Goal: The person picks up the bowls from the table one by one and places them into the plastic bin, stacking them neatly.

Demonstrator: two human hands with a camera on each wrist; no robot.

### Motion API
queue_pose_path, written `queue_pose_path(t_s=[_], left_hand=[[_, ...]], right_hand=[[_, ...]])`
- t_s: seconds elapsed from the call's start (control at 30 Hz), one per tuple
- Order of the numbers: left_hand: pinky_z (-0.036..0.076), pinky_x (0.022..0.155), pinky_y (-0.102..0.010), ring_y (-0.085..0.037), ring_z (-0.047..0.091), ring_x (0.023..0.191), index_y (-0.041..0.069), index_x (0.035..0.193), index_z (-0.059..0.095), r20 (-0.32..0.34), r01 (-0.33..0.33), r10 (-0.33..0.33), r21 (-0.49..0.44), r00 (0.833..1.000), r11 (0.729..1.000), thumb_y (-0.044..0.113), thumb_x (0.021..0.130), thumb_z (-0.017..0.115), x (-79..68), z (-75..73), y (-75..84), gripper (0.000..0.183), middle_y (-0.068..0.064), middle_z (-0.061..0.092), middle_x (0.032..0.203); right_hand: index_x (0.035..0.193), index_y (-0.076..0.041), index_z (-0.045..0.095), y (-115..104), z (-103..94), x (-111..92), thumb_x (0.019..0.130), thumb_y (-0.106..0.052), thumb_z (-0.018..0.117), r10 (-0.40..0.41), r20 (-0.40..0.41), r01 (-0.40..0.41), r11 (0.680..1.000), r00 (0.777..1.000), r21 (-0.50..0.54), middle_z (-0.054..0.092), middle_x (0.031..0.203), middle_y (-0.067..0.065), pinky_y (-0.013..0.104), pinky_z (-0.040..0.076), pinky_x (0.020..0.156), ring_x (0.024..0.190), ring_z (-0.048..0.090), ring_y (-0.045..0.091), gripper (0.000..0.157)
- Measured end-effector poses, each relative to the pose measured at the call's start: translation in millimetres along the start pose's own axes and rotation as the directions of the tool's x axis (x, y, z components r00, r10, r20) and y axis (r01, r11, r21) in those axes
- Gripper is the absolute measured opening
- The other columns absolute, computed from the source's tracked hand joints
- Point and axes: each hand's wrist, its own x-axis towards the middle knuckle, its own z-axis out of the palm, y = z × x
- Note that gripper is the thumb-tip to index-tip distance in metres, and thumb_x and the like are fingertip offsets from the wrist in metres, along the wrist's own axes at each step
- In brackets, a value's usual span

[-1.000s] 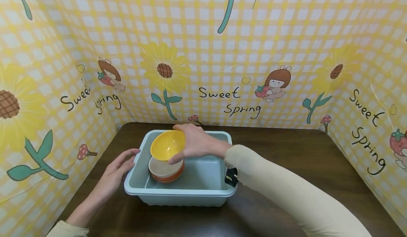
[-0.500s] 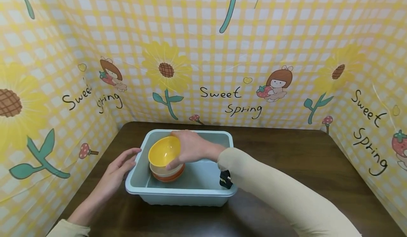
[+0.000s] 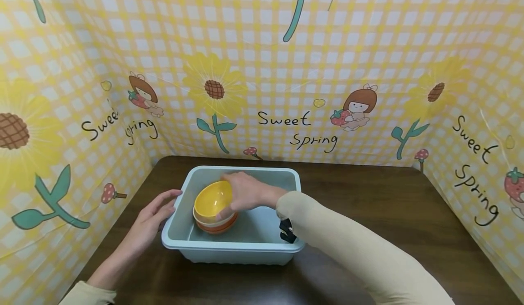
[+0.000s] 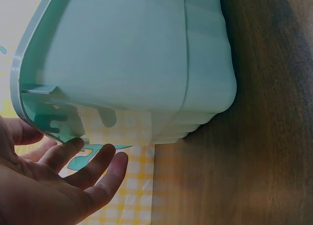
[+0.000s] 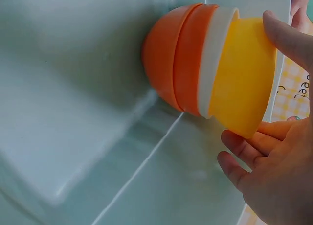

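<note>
My right hand point(image 3: 247, 191) grips a yellow bowl point(image 3: 213, 200) by its rim, thumb on one side and fingers on the other. Its lower part sits inside a cream-white bowl point(image 5: 217, 58), slightly tilted. Below that are two orange bowls point(image 5: 188, 58), nested together at the left end of a light blue plastic tub point(image 3: 233, 246). At the tub's left side, my left hand point(image 3: 155, 211) touches the rim with loosely bent fingers; the left wrist view shows its fingers point(image 4: 100, 166) spread beside the outer wall.
The tub stands on a dark brown wooden table point(image 3: 360, 200). Yellow checked cloth point(image 3: 262, 68) with sunflower prints encloses the table at the back and both sides. A black object point(image 3: 288, 231) shows at my right wrist.
My right hand has lowered the yellow bowl into the white bowl, covering most of the white one. My left hand stays at the tub's left rim.
</note>
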Motion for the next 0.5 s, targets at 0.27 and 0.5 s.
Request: queue_pose_path(t_s=[0.27, 0.5], left_hand=[[0.055, 0.086, -0.029, -0.019, 0.054, 0.133, 0.001, 0.155, 0.040, -0.002, 0.009, -0.009, 0.009, 1.000, 1.000, 0.018, 0.115, 0.042, 0.2, 0.4, 1.0, 0.043, -0.030, 0.039, 0.159], [0.055, 0.086, -0.028, -0.026, 0.051, 0.135, 0.000, 0.154, 0.040, -0.005, 0.001, -0.001, 0.015, 1.000, 1.000, 0.018, 0.115, 0.042, 0.2, 0.4, 2.2, 0.043, -0.031, 0.039, 0.159]], right_hand=[[0.155, -0.001, 0.046, 4, 8.5, 4, 0.079, -0.054, 0.088, -0.012, 0.011, 0.011, 1.000, 1.000, 0.017, 0.063, 0.136, 0.008, 0.030, 0.047, 0.097, 0.115, 0.054, 0.017, 0.101], [0.160, -0.003, 0.040, 7, 14.6, 6, 0.081, -0.061, 0.084, 0.031, 0.040, -0.030, 0.999, 0.999, -0.028, 0.054, 0.153, 0.010, 0.037, 0.041, 0.112, 0.134, 0.048, 0.023, 0.108]])
